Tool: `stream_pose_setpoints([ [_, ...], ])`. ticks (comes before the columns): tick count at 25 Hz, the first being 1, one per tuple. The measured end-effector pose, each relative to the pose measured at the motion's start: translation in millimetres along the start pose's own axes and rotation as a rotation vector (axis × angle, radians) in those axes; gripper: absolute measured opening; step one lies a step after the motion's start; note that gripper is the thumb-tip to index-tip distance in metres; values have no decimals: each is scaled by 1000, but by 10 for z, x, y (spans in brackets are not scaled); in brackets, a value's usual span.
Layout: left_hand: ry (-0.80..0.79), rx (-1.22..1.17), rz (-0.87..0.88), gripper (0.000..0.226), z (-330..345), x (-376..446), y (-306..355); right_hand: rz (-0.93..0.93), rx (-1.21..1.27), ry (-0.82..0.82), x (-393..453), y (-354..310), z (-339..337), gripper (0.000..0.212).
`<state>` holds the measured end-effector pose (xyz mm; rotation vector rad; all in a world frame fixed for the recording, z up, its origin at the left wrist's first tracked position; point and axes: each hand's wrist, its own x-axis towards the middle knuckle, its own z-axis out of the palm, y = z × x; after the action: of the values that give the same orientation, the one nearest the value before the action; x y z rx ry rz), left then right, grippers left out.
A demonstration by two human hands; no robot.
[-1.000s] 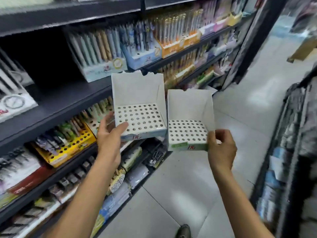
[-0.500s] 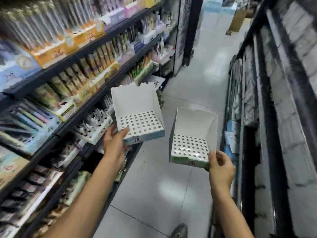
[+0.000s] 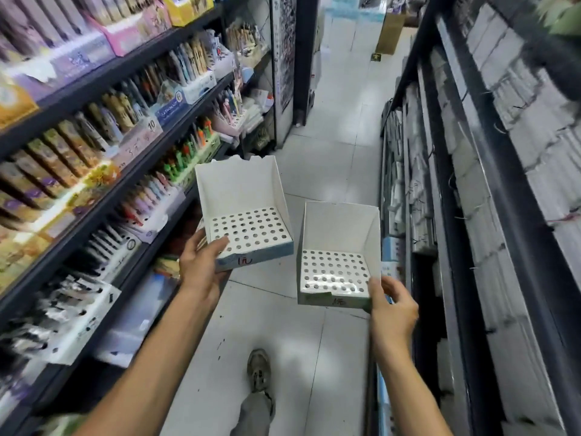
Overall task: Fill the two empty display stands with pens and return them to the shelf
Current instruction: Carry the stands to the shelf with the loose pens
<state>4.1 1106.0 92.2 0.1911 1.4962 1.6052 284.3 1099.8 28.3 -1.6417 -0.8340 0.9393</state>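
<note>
Two empty perforated pen stands ride above a shop aisle: the left hand grips the blue-trimmed stand by its front corner, the right hand pinches the green-trimmed stand. Keeping both level seems wise. Pen-stocked shelves line the white tiled floor.

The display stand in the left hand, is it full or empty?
Empty: the blue-trimmed display stand gripped by the left hand shows bare holes, no pens.

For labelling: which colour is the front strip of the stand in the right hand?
Green, in the head view: stand.
</note>
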Motion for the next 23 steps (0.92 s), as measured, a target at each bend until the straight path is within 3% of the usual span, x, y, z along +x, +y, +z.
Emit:
stream_pose_setpoints([
  [4, -44, -2, -30, 56, 642, 966, 49, -19, 3, 36, 839, -272, 599, 10],
  [9, -101, 15, -77, 39, 1574, 2202, 336, 1, -11, 90, 1871, -565, 1347, 10],
  [16, -77, 9, -117, 58, 2656, 3391, 598, 62, 60, 137, 3235, -826, 2008, 12],
  [23, 8, 8, -75, 53, 4064, 4614, 613, 57, 59, 62, 5171, -1119, 2746, 7],
])
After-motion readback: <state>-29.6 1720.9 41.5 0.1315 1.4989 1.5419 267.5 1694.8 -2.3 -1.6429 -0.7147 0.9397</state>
